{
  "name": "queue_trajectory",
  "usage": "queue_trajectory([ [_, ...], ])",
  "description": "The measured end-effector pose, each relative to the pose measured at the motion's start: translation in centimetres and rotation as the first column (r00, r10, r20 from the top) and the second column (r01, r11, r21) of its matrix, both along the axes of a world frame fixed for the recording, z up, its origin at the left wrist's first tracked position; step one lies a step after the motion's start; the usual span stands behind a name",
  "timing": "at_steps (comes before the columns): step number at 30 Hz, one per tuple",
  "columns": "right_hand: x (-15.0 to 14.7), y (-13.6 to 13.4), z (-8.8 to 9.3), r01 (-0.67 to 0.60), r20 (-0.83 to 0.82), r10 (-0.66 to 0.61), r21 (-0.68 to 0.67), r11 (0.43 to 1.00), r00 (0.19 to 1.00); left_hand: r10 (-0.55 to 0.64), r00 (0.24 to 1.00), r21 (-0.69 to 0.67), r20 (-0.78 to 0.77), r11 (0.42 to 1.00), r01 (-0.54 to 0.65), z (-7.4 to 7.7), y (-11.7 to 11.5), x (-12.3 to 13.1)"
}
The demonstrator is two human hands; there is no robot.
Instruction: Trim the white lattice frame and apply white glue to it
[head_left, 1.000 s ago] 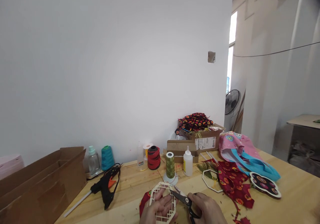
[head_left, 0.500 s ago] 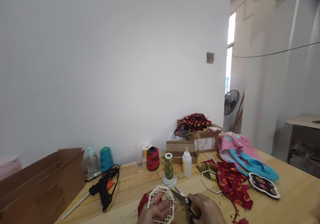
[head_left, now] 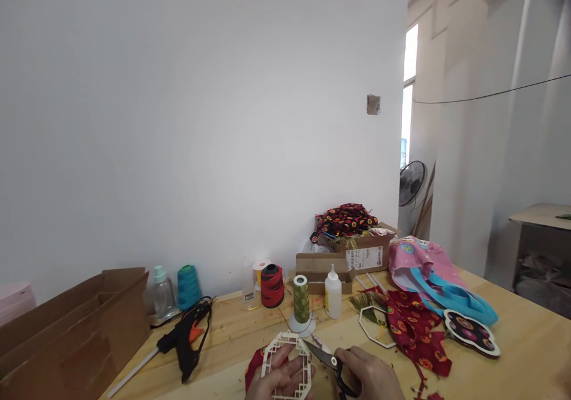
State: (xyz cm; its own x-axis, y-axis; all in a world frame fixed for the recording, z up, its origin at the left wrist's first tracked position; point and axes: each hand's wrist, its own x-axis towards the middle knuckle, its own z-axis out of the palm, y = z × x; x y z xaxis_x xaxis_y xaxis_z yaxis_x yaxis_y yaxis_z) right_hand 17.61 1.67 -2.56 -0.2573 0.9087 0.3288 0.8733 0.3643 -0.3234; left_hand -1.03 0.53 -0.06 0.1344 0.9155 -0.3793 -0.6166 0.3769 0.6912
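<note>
Compared with one second ago: very little changed; the camera view has swung slightly, the hands keep nearly the same pose. Left hand [head_left: 277,381]: fingers gripping the pale octagonal lattice frame [head_left: 307,365], at the view's 6 o'clock, over the bench [head_left: 232,352]. Right hand [head_left: 371,375]: fingers wrapped round the black-handled scissors [head_left: 333,362], tip at the frame's 1 o'clock edge; contact unclear. Olive thread spool [head_left: 301,300] stands beyond, at 1 o'clock from the frame. Judgement: fine positioning, no visible progress.
</note>
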Motion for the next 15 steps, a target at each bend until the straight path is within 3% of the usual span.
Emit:
queue_trajectory([
  [4, -0.1, 0.0, 0.0, 0.014, 0.06, -0.018, 0.061, 0.998, 0.998, 0.053, 0.999, -0.024, 0.004, 0.998, -0.053, 0.2, -0.1, 0.3],
  [10, -0.1, 0.4, -1.1, -0.049, 0.072, 0.046, 0.033, 0.998, 0.996, 0.067, 0.998, -0.069, -0.002, 0.995, -0.067, 1.2, -0.6, 1.0],
  [15, 0.2, 0.5, -2.0, -0.067, 0.064, 0.065, 0.039, 0.997, 0.996, 0.102, 0.995, -0.086, 0.021, 0.991, -0.1, 1.2, -0.7, 1.1],
])
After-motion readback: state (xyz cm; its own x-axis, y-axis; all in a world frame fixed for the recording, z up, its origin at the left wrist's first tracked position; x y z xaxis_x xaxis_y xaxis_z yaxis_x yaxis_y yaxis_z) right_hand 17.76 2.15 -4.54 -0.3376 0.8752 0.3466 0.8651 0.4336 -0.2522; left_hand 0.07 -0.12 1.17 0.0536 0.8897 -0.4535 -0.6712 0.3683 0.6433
